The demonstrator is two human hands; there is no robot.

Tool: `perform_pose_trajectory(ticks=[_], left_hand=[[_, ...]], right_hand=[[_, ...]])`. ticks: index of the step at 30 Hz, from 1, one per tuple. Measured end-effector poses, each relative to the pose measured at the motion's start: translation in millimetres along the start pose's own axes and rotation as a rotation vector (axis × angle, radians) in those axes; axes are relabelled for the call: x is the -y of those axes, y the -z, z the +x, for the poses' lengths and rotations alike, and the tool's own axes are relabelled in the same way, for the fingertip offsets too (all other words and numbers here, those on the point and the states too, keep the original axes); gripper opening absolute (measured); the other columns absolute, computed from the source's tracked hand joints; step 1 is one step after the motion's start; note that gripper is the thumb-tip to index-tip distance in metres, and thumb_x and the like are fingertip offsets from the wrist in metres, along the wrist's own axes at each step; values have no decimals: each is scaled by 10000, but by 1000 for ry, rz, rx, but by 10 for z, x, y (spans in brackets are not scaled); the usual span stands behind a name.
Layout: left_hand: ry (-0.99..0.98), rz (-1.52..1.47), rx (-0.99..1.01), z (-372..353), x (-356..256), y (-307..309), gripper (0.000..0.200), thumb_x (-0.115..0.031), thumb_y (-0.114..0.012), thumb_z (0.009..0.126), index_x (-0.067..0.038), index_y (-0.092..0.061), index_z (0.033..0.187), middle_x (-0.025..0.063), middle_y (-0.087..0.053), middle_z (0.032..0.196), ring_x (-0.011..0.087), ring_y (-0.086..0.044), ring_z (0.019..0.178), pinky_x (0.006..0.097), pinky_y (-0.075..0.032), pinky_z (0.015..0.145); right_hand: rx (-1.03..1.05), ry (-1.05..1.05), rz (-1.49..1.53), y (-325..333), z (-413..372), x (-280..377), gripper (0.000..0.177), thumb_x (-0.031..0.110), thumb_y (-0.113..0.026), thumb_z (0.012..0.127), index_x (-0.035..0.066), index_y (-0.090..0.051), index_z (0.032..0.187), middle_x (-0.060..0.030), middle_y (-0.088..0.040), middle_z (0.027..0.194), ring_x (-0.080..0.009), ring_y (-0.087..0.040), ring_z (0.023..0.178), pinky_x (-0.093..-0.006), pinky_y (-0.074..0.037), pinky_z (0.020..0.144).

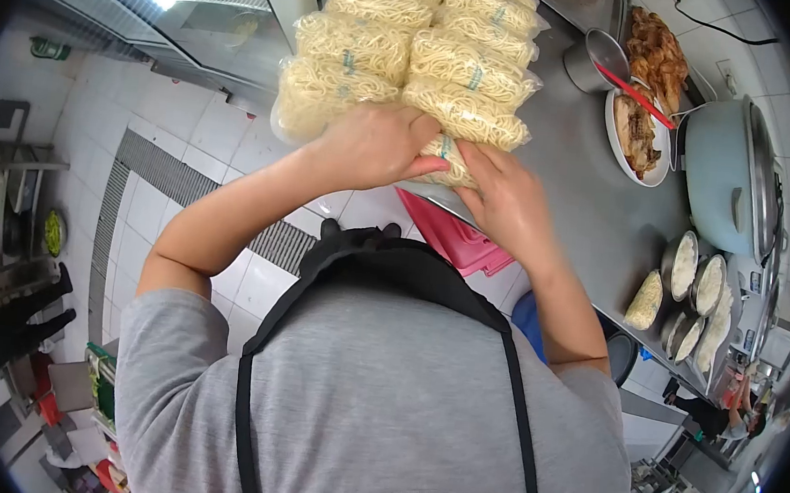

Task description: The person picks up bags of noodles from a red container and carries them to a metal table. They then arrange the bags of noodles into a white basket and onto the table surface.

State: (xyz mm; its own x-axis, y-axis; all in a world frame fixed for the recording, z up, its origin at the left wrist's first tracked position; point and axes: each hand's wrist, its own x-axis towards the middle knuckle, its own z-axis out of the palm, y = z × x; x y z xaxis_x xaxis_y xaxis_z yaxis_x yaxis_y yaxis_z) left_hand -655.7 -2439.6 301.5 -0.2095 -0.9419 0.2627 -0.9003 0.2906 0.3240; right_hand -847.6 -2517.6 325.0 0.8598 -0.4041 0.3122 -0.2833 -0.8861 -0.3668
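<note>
Between my two hands is a clear plastic bag of pale noodles [454, 164], at the near edge of the steel counter. My left hand [366, 145] is closed around its left end, and my right hand [511, 193] grips its right end with the thumb on the near side. Just beyond it, several more bagged noodle bundles [474, 70] lie stacked in two columns, with bluish print on the plastic. My left wrist is close against the nearest bag of the left column [329, 90]. Part of the held bag is hidden by my fingers.
On the steel counter [570, 177] to the right stand a metal pot [597, 62], a white dish of cooked meat [637, 141] and a large pale-blue cooker [725, 177]. Several filled bowls [684, 267] stand nearer. Below is a pink bin [457, 238]. Other people are farther off.
</note>
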Motion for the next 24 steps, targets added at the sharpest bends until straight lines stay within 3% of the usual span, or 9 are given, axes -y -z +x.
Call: perform_pose_trajectory(ticks=[2,5,11,13,15,16,17,22,24], left_hand=[[40,17,50,25,-3,17,358,-343,-577,828,-27,-538,991,134,-582,832,329,-586,753,396,-480,658],[71,30,19,4,-30,-43,279,-273,-572,827,-41,-546,979,130,-579,842,329,-576,765,391,-470,656],[-273,261,-548,-68,-102,-291,319,-205,-605,747,-61,-553,1027,84,-525,1007,260,-518,890,373,-424,729],[-52,110,-327,-56,-186,-281,347,-173,-600,746,-76,-537,1073,77,-494,1043,270,-475,937,375,-394,795],[-46,80,-336,-52,-168,-267,350,-177,-610,732,-80,-539,1060,84,-497,1026,273,-471,935,377,-385,801],[-35,82,-328,-53,-166,-267,349,-178,-612,730,-80,-539,1056,86,-496,1021,274,-470,926,380,-384,796],[-19,81,-315,-39,-169,-282,348,-178,-615,727,-81,-539,1052,87,-495,1016,275,-470,918,383,-383,791],[4,100,-288,-32,-198,-265,326,-198,-600,730,-89,-542,1032,93,-492,985,276,-467,886,385,-373,764],[11,133,-286,10,-187,-289,340,-213,-603,726,-91,-536,1036,98,-491,977,276,-466,878,387,-366,760]], right_hand=[[302,-62,-4,89,137,-32,254,101,-619,702,3,-573,932,-154,-606,893,-312,-595,815,-405,-482,696],[352,-21,-6,108,216,-91,173,128,-581,727,-3,-579,839,-170,-619,812,-325,-602,781,-418,-479,683],[450,-161,-46,95,216,-82,164,139,-541,742,-1,-586,813,-175,-629,847,-329,-606,809,-434,-476,681],[381,-148,-32,58,101,-64,212,154,-543,760,9,-611,898,-169,-625,914,-322,-597,863,-427,-475,725],[-270,86,139,-191,-177,-251,285,194,-555,780,25,-629,997,-167,-607,969,-336,-578,910,-405,-469,786],[-314,9,213,-243,-343,-376,471,281,-558,835,33,-493,1231,-164,-517,1195,-316,-477,1140,-369,-369,953],[-306,22,209,-282,-275,-459,471,281,-558,835,33,-493,1231,-164,-517,1195,-316,-477,1140,-369,-369,953],[-367,-171,690,-660,362,-577,814,456,-461,877,25,-35,1420,-221,0,1467,-320,7,1371,-381,-67,1090],[-294,-154,655,-549,433,-566,816,461,-453,878,18,-31,1419,-237,40,1459,-343,42,1365,-386,-51,1090]])
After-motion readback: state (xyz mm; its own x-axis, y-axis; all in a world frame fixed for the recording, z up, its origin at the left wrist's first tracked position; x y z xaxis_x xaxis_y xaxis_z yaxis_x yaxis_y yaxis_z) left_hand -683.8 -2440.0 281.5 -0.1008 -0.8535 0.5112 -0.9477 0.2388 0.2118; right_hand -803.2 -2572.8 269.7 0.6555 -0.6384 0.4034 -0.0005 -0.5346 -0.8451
